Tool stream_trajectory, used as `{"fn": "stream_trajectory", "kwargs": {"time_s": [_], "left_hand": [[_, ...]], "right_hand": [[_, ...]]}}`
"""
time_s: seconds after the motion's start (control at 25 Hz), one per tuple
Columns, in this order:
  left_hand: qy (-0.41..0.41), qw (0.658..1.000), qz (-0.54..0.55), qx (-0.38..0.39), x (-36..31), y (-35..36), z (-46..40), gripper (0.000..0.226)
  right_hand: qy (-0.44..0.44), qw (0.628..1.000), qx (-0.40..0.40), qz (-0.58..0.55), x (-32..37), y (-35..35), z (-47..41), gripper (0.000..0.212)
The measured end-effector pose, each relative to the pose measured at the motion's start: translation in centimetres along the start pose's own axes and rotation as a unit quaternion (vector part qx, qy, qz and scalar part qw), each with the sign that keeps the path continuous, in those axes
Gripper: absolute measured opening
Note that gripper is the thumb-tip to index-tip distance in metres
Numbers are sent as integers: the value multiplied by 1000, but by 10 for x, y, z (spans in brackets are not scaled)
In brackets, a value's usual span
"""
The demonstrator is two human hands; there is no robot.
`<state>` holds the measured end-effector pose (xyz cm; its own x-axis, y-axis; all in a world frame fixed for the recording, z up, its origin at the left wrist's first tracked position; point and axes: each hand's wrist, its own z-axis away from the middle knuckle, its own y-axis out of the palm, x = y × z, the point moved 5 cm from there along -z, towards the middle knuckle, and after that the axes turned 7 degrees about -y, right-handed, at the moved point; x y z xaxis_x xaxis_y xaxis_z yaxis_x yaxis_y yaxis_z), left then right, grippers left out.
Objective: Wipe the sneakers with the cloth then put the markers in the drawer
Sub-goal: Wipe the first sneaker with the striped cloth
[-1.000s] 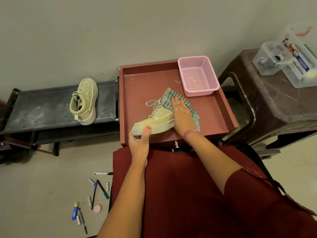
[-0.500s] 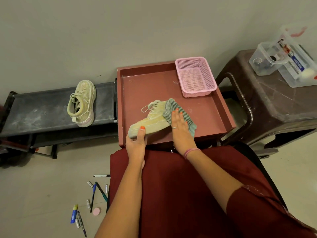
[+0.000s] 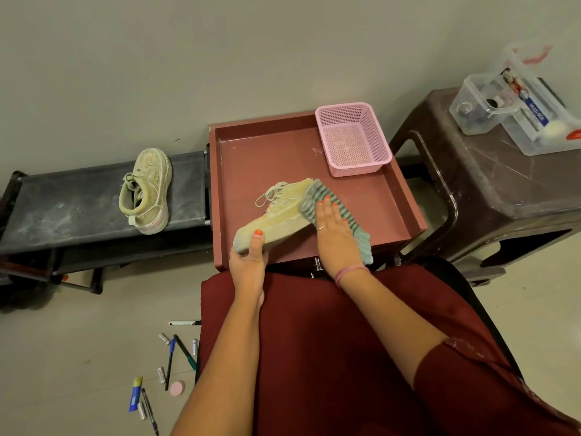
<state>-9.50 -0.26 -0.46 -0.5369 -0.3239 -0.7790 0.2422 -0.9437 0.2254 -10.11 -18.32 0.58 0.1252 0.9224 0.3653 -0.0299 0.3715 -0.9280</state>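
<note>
Two sneakers: left hand (image 3: 248, 262) grips one sneaker (image 3: 276, 215) by the toe, second sneaker (image 3: 146, 190) lies on the bench (image 3: 63, 209). Right hand (image 3: 333, 228) presses one striped cloth (image 3: 342, 212) flat-fingered against its heel. One pink basket (image 3: 353, 138) in the drawer (image 3: 267, 152).

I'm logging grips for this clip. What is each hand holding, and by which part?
The left hand grips the sneaker at its toe end, thumb on top. The right hand presses the striped cloth flat against the sneaker's heel end, fingers straight.
</note>
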Motion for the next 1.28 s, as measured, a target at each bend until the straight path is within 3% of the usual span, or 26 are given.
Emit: {"fn": "stream_trajectory", "kwargs": {"time_s": [0.12, 0.28, 0.48, 0.6, 0.68, 0.76, 0.8, 0.92, 1.0, 1.04, 1.12, 1.28], "left_hand": [[10, 1000, -10, 1, 1, -1, 0, 47], [35, 999, -17, -12, -1, -1, -2, 61], [36, 998, -35, -23, 5, -9, -12, 84], [23, 999, -24, -9, -1, -3, -6, 65], [3, 1000, -2, -4, -1, -1, -6, 40], [-12, 1000, 19, 5, 1, 1, -7, 29], [-18, 999, 27, 7, 2, 1, -7, 29], [-25, 999, 44, 12, 2, 2, -8, 32], [-27, 998, 46, 14, 3, 1, -8, 33], [-29, 998, 50, 14, 3, 1, -9, 28], [-31, 998, 61, 14, 3, 0, -10, 19], [-16, 998, 64, 10, 5, -2, -17, 33]], "right_hand": [[65, 995, 10, -70, -11, -10, -14, 68], [-4, 985, 56, -165, 51, -4, 18, 84], [39, 914, 98, -392, 69, -29, 36, 67], [117, 842, 66, -522, 45, -43, 36, 55], [191, 797, -13, -573, 15, -58, 29, 38], [227, 770, -108, -587, -18, -71, 17, 27], [223, 781, -144, -566, -30, -75, 9, 26], [163, 884, -164, -407, -35, -67, -17, 37], [80, 959, -77, -260, -8, -46, -36, 47], [33, 980, -8, -197, 9, -32, -41, 55], [-42, 986, 75, -144, 37, -16, -41, 66], [-141, 974, 78, -158, 53, -16, -13, 73]]}}
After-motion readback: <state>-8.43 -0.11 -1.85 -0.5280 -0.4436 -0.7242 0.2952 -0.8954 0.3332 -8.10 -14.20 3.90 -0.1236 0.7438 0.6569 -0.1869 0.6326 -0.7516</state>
